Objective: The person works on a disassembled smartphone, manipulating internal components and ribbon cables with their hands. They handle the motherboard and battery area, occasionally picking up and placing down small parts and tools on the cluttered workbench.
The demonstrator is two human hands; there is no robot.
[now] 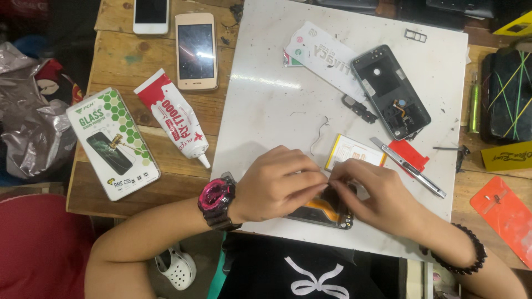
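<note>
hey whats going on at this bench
A person is bent over an opened phone at the near edge of a white board. The left hand and right hand meet over it, fingertips pinching at something small inside; what exactly is hidden. A phone back shell, a yellow battery and a metal tool lie on the board. A glue tube lies on the wooden table.

Both forearms come in from the bottom edge, angled inward. Left hand (pixel 282 182) palm down, fingers curled, tips pinched together at centre. Right hand (pixel 377 194) mirrors it, fingertips meeting the left's. Watch on left wrist, bead bracelet on right.
</note>
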